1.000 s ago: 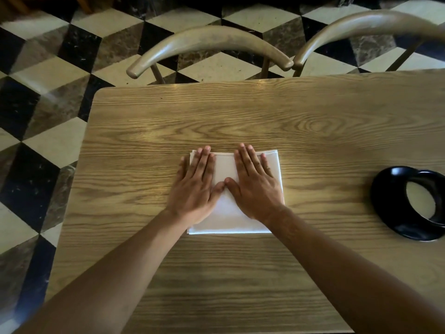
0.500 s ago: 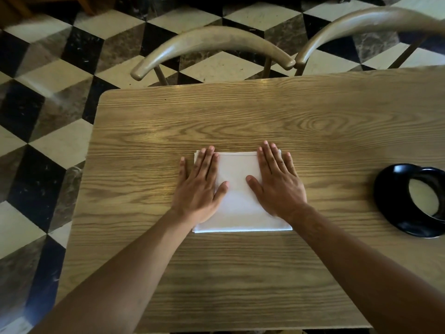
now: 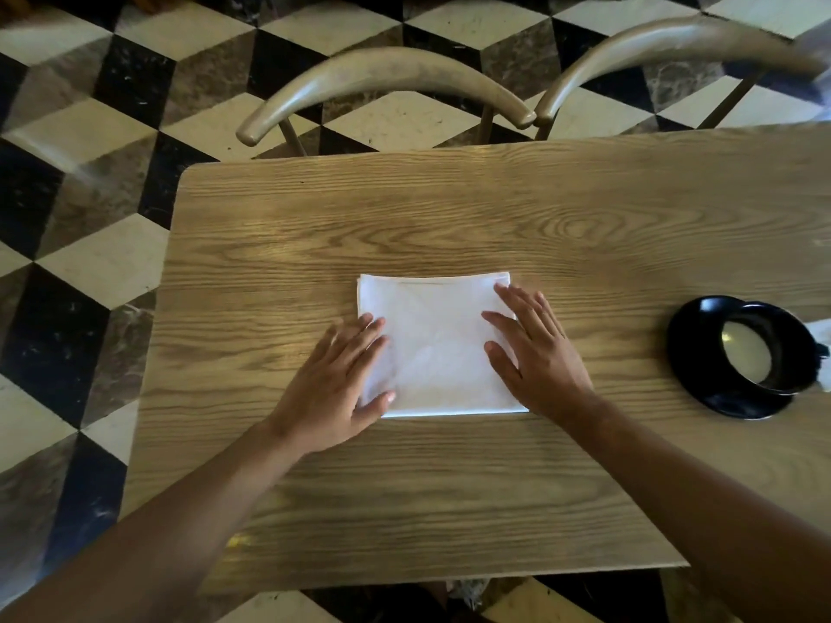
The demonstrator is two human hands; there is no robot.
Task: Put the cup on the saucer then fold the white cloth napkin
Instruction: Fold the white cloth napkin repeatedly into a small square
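Note:
The white cloth napkin (image 3: 434,344) lies folded into a flat rectangle in the middle of the wooden table (image 3: 449,227). My left hand (image 3: 335,384) rests flat on its lower left corner, fingers straight. My right hand (image 3: 535,353) lies flat along its right edge, fingers spread. At the far right a black cup (image 3: 764,348) with a pale inside stands on a black saucer (image 3: 701,379).
Two curved wooden chair backs (image 3: 382,78) (image 3: 665,42) stand beyond the table's far edge. A black, white and brown tiled floor (image 3: 81,209) surrounds the table. The table's left edge (image 3: 155,335) is close to my left hand.
Both hands have slid apart from the napkin's middle to its left and right sides, uncovering its centre. My left hand has also drawn back toward the near corner.

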